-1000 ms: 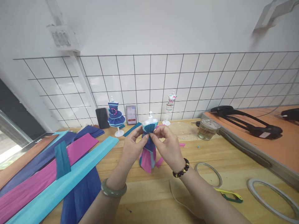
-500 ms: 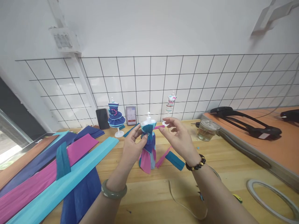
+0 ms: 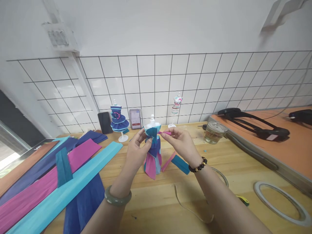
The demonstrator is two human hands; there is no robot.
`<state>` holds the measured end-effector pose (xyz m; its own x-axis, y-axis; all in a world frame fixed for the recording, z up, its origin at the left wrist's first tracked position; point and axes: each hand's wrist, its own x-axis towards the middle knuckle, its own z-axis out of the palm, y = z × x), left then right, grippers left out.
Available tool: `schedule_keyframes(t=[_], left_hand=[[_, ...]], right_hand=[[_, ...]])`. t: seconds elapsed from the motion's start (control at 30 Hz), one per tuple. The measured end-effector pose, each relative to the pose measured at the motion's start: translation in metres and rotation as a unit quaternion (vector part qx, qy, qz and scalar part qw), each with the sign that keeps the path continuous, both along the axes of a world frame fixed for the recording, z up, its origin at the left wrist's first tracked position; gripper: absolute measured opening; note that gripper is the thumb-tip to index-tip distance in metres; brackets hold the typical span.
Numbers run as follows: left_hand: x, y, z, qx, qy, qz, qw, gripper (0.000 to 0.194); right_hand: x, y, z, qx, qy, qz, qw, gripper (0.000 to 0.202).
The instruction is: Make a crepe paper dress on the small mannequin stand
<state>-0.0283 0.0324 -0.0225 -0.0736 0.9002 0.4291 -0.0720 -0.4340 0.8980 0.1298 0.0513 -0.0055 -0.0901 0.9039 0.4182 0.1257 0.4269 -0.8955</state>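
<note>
A small mannequin (image 3: 153,151) stands upright on the wooden table, dressed in teal, navy, pink and light blue crepe paper. My left hand (image 3: 138,146) grips its bodice from the left, thumb on the teal front. Between the thumb and fingers of my right hand (image 3: 180,138) is a narrow magenta paper strip (image 3: 166,133), whose left end meets the mannequin's side at bust height. Just below my right hand lie a teal paper piece (image 3: 180,164) and a thin pink strip (image 3: 168,162). The mannequin's back is hidden.
Crepe paper lengths (image 3: 90,169) cover the table's left. Behind stand a navy-dressed mannequin (image 3: 119,122), a white-and-pink one (image 3: 176,105), a dark phone (image 3: 105,123) and a lit phone (image 3: 135,119). To the right are a glass of liquid (image 3: 214,132), a tape ring (image 3: 258,191) and a yellow-green cutter (image 3: 243,200).
My right fingers have closed in on the magenta strip, where before they were spread apart beside the mannequin. My left hand keeps its hold. The whole view has shifted slightly.
</note>
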Motion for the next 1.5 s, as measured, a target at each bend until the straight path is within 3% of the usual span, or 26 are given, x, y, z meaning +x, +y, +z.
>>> schedule_keyframes(t=[0.17, 0.3, 0.8, 1.1, 1.23, 1.5], left_hand=[[0.0, 0.002, -0.002, 0.004, -0.001, 0.001, 1.0, 0.039], [0.0, 0.002, -0.003, 0.004, -0.009, 0.012, 1.0, 0.041], [0.003, 0.002, -0.005, 0.009, 0.003, 0.027, 1.0, 0.052], [0.002, 0.002, -0.007, 0.032, 0.042, 0.017, 0.998, 0.031], [0.003, 0.002, -0.007, 0.028, 0.007, 0.01, 1.0, 0.03], [0.006, 0.0, -0.004, -0.012, -0.055, 0.03, 0.998, 0.063]], right_hand=[[-0.007, -0.003, -0.001, -0.006, 0.023, 0.019, 1.0, 0.02], [-0.008, -0.004, -0.003, 0.007, 0.015, -0.005, 1.0, 0.018], [-0.014, -0.015, 0.004, -0.056, 0.025, 0.022, 0.998, 0.019], [-0.026, -0.019, -0.001, -0.043, 0.029, -0.01, 0.999, 0.021], [-0.027, -0.02, -0.002, -0.038, 0.018, -0.018, 0.999, 0.019], [-0.028, -0.023, 0.002, -0.046, 0.046, 0.005, 0.998, 0.02]])
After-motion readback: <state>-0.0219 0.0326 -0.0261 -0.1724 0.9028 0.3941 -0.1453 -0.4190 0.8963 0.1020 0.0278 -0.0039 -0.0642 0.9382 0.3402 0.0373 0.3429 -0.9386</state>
